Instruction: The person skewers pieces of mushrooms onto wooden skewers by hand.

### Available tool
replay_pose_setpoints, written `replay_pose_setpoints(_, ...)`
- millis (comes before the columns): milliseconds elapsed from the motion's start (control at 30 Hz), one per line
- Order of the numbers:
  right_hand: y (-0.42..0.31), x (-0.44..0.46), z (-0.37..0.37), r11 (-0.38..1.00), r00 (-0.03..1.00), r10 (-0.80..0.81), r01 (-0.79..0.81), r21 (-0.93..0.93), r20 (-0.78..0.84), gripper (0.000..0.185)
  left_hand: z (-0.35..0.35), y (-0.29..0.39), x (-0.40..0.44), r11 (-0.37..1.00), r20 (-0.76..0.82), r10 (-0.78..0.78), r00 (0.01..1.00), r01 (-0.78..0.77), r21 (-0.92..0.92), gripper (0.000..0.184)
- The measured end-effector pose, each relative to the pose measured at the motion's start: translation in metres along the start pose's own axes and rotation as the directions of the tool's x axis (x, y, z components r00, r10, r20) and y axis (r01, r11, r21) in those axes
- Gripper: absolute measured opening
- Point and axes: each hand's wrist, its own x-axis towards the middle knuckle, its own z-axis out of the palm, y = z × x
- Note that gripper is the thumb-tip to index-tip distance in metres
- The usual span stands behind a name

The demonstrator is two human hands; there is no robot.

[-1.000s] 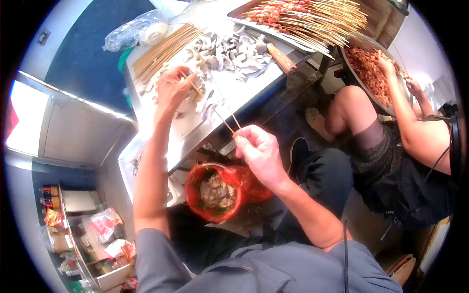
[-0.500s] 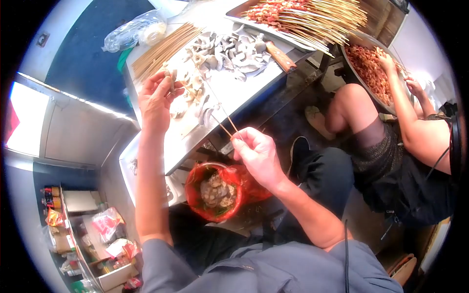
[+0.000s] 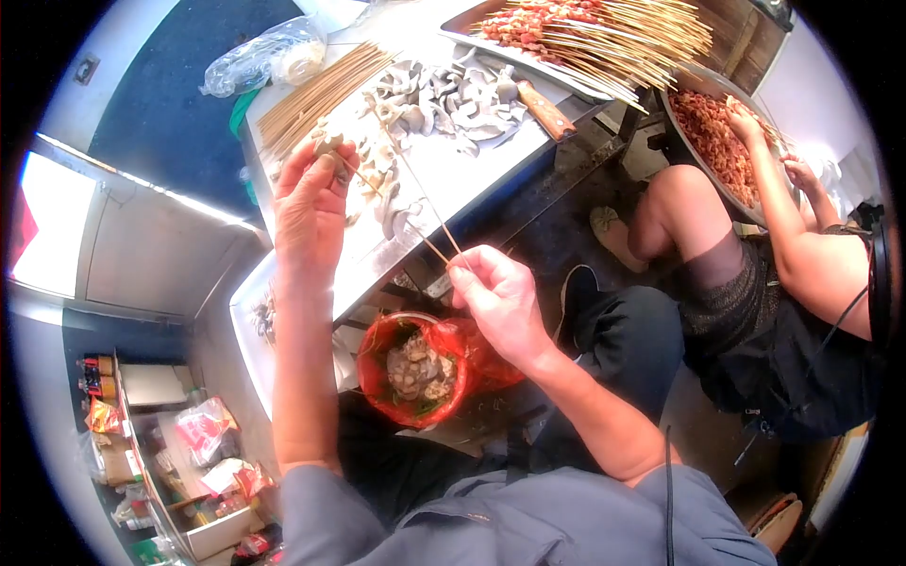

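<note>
My right hand pinches the lower ends of two thin wooden skewers, which spread apart toward the upper left. My left hand holds a small pale food piece between thumb and fingers, at the tip of one skewer. Beneath the skewers, pale pieces and grey curved slices lie on the white table. A bundle of bare skewers lies just beyond my left hand.
A wooden-handled tool lies near a tray of meat skewers. At right, a co-worker's hands are over a basin of meat. Below the table stands a red-lined bucket. A clear plastic bag lies at upper left.
My left hand has moved back from the pale pieces toward the upper left, then slightly right to a skewer tip with a piece between its fingers. My right hand has barely moved.
</note>
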Motion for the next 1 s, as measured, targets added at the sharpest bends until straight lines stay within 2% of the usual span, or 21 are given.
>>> replay_pose_setpoints(167,0.000,-0.001,-0.001,1.000,1.000,-0.007,0.007,0.013,0.012,0.012,0.006,0.000,-0.002,0.995,-0.047,-0.015,0.999,0.010,-0.099,0.025)
replay_pose_setpoints(233,-0.001,-0.001,-0.001,1.000,1.000,0.001,-0.002,0.021,0.013,0.012,0.009,0.003,-0.003,0.963,-0.040,-0.076,0.996,0.063,-0.263,0.027)
replay_pose_setpoints(267,-0.002,-0.001,-0.001,1.000,1.000,0.002,-0.002,0.020,0.012,0.012,0.006,0.003,-0.001,0.963,-0.040,-0.077,0.996,0.063,-0.263,0.027)
replay_pose_setpoints(333,-0.002,-0.002,0.000,1.000,1.000,0.003,-0.003,0.009,0.015,0.011,0.002,0.002,0.002,0.973,-0.168,-0.090,0.982,0.050,-0.224,0.026)
replay_pose_setpoints(467,-0.001,-0.002,0.001,1.000,1.000,-0.001,0.001,0.003,0.011,0.011,0.001,0.006,-0.001,0.981,-0.163,-0.093,0.982,0.062,-0.183,0.019)
replay_pose_setpoints(533,-0.004,-0.003,0.001,1.000,1.000,0.009,-0.009,-0.018,0.028,0.011,-0.007,0.010,0.001,0.982,-0.174,-0.138,0.975,0.111,-0.155,0.026)
replay_pose_setpoints(767,-0.004,-0.004,0.002,0.998,0.999,-0.014,0.016,-0.057,0.037,0.011,-0.013,0.012,0.003,0.976,-0.219,-0.152,0.964,0.112,-0.184,0.030)
replay_pose_setpoints(833,-0.004,-0.005,0.002,1.000,1.000,-0.009,0.009,-0.013,0.026,0.011,-0.021,0.013,0.006,0.952,-0.143,-0.213,0.967,0.172,-0.253,0.030)
replay_pose_setpoints(933,-0.004,-0.004,0.001,0.999,0.999,-0.011,0.012,-0.030,0.034,0.011,-0.021,0.011,0.004,0.979,-0.198,-0.160,0.967,0.130,-0.156,0.029)
replay_pose_setpoints(1000,-0.004,-0.004,0.001,0.999,0.999,-0.002,0.003,-0.032,0.037,0.011,-0.019,0.011,0.004,0.978,-0.184,-0.155,0.971,0.124,-0.168,0.028)
